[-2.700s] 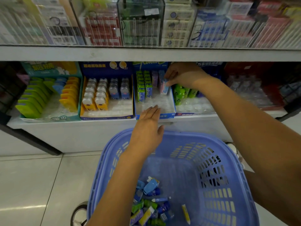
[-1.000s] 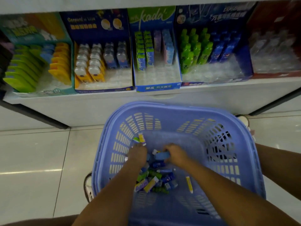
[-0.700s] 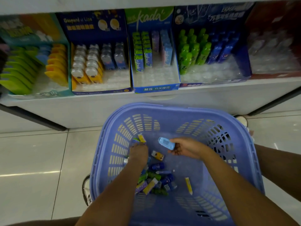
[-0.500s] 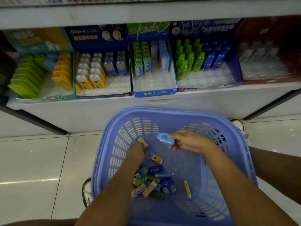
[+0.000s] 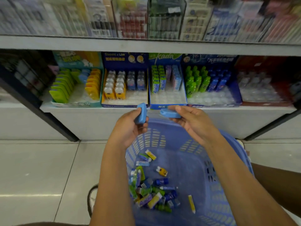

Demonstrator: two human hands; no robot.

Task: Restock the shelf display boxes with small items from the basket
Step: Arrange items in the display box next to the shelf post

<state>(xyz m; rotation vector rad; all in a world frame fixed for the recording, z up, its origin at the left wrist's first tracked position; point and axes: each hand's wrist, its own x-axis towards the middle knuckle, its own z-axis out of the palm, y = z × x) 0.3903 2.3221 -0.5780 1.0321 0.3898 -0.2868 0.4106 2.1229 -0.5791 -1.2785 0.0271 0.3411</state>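
Above the basket's far rim: both hands are up and apart, not touching, each w/ its own item.
L hand: left hand has its fingers curled round a blue case, held roughly upright.
R hand: right hand pinches a second blue case btwn thumb and fingers. It lies flat-ish, tip pointing toward the other one.
Gap: the 2 cases are near each other but apart, both in front of the shelf's front edge.
Basket: purple-blue basket w/ slotted walls, on the floor under the arms.
Basket floor: loose items are piled toward the near-left corner, w/ green, blue, purple and yellow wrappers mixed. A yellow stick lies alone just right of the pile.
Shelf: white shelf carries a row of display boxes along its front edge.
Teal box: teal box at the left end holds green, blue and orange pieces in rows.
Next: dark-blue box holds yellow and blue figures at the back, clear tray slots at the front.
Middle: kada box holds green, purple and blue packs at the back. It sits right behind the hands.
Right of it: bottle box holds green and blue bottles.
Far right: red box, contents too blurry to tell.
Upper shelf: upper shelf holds hanging packs, all motion-blurred.
Floor: pale tiles, w/ a shoe at the basket's near-left side.
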